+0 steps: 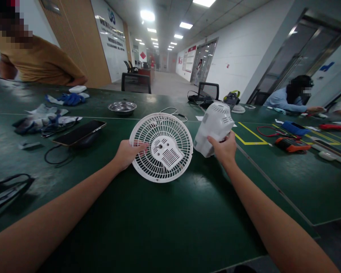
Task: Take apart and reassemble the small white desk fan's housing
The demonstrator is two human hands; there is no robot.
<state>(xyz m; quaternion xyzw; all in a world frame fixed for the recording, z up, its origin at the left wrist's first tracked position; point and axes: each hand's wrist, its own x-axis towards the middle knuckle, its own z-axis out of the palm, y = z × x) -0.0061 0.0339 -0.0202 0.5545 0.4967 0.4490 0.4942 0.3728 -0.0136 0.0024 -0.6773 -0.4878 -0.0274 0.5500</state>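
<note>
My left hand [127, 153] grips the left rim of a round white fan grille [161, 147], which is tilted up off the green table [147, 220] with its slotted centre plate facing me. My right hand [225, 148] is closed around a white plastic fan motor housing [214, 127], held just right of the grille and apart from it. Both forearms reach in from the bottom of the view.
A steel bowl [122, 107] sits behind the grille. A phone [79, 132], cables and blue gloves [69, 99] lie at the left. Tools and a red-orange device [290, 144] lie at the right, past yellow floor tape marks. Other people sit at far left and far right.
</note>
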